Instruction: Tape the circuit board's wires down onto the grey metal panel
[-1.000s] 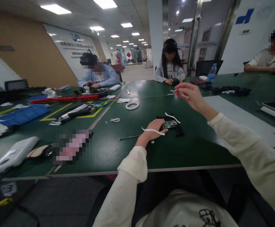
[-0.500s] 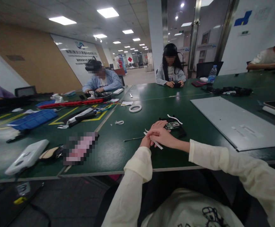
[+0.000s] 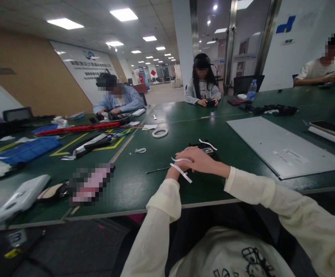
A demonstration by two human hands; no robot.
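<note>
My left hand [image 3: 181,164] lies low over the table, palm down, mostly covered; the little of its fingers that shows looks stretched out. Across it rests my right hand [image 3: 202,159], laid flat over its back, with the fingertips near the left wrist. A white strip [image 3: 181,172] lies across the left wrist, and a second, thinner white strip [image 3: 180,159] curves beside the right fingertips. Just beyond the hands sits a black device with an exposed circuit board [image 3: 209,151], partly hidden. Another curled white strip [image 3: 208,144] lies over its far edge.
A thin rod [image 3: 158,170] lies left of my hands. Farther back are a roll of white tape [image 3: 159,133] and a white loop [image 3: 140,151]. A grey metal panel [image 3: 282,154] lies right; a blue bin [image 3: 29,149] stands left. Several people sit around the table.
My right hand has gone from bent fingers at the left wrist to lying flatter across the left hand, covering more of it. The view has turned slightly right.
</note>
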